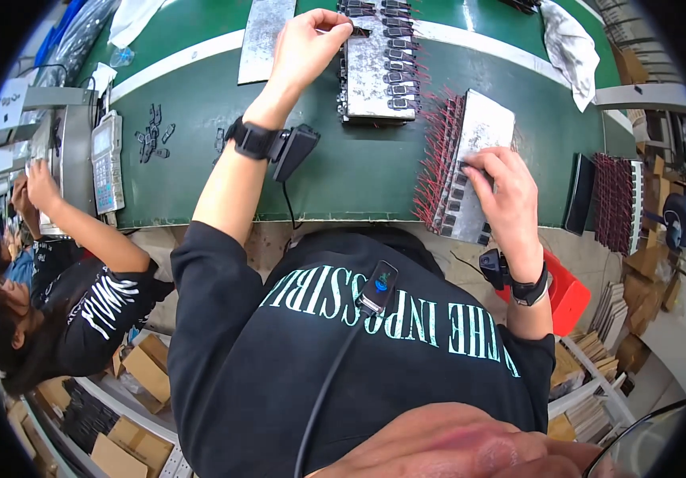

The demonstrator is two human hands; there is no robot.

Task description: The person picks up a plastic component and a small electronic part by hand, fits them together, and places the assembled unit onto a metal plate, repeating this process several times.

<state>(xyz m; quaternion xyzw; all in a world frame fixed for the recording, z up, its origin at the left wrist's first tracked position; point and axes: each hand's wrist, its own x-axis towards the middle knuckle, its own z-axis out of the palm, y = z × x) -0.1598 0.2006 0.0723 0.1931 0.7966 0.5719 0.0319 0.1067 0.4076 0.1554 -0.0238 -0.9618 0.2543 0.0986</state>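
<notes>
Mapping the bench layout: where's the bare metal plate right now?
Head view, top edge, left of centre: the bare metal plate lies on the green bench, just left of the left hand and the plate edged with black parts.

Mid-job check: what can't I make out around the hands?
Head view, left hand: whether it grips the dark piece beside it; too small.
Head view, right hand: what it grips, if anything; hidden by the hand itself.
Head view, left plate: its far end; cut off by the picture's top edge.
</notes>
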